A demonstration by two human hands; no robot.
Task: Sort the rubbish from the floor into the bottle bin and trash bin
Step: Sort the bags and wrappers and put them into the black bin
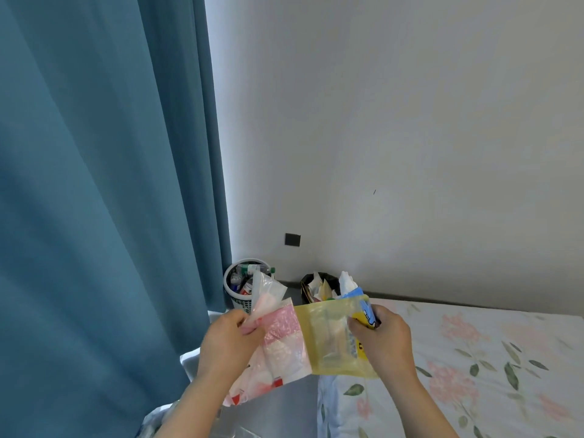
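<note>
Evidently your left hand (pixel 230 339) is pinching a pink wrapper (pixel 281 343), your right hand (pixel 384 338) a yellow bag (pixel 328 336), both short of the trash bin (pixel 304 289), probably bound there.

A small black wall plate (pixel 292 239) sits low on the pale wall (pixel 395 121). Left of the plate hangs a teal curtain (pixel 94 184). Below and right of the plate lies a floral bedsheet (pixel 489 368), beyond a dark baseboard (pixel 442 300).
</note>
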